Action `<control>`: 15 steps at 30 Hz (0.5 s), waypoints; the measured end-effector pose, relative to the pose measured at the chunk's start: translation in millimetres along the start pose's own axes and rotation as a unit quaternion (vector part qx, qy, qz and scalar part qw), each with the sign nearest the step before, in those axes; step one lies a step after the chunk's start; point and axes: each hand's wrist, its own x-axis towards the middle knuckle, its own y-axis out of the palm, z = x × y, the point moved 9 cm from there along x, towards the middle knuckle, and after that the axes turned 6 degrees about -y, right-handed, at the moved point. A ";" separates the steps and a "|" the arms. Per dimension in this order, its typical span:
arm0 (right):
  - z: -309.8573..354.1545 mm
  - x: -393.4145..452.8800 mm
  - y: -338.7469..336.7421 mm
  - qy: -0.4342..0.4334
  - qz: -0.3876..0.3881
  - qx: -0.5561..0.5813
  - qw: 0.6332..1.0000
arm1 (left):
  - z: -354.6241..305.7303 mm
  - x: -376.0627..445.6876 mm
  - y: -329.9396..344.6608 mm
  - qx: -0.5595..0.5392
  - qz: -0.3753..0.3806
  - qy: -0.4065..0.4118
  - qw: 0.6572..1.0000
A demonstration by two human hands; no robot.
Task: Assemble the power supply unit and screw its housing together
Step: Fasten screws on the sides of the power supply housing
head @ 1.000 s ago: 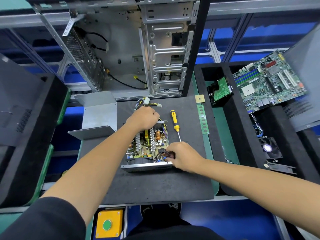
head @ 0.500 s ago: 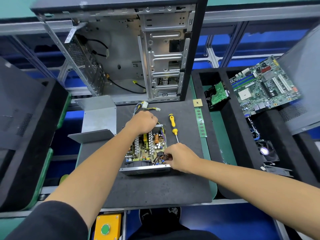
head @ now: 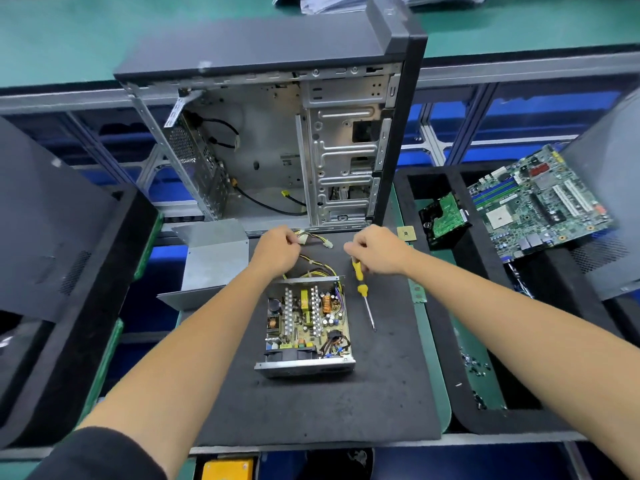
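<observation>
Two hands are working at 12 o'clock of the open PSU (head: 306, 327) on the mat (head: 311, 403): left hand (head: 277, 249) pinching the limp cables (head: 313, 239), right hand (head: 375, 249) curled above the screwdriver (head: 362, 289), contact unclear. The stiff tray looks sharp-edged, its board fragile; grip the side walls.

Both arms reach forward, left hand (head: 277, 249) and right hand (head: 379, 251) curled.

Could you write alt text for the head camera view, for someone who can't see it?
A person's left hand grips the yellow-and-black cable bundle of an open metal power supply unit on a black foam mat, while the right hand closes over the handle end of a yellow-handled screwdriver. An empty grey computer case stands behind.
</observation>
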 end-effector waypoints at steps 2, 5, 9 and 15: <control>-2.6 8.0 4.9 0.039 0.031 0.039 0.998 | 9.0 7.2 -8.3 0.043 0.008 -0.016 0.999; 3.5 17.7 18.6 0.053 0.059 0.044 0.996 | 14.8 10.2 -4.4 0.098 0.065 -0.016 0.993; 19.4 29.9 41.5 0.059 0.120 -0.006 0.991 | 14.8 11.6 -5.1 0.078 0.071 -0.008 0.994; 25.7 43.5 62.3 0.067 0.208 0.000 0.976 | 28.2 13.1 -5.2 0.114 0.124 -0.018 0.986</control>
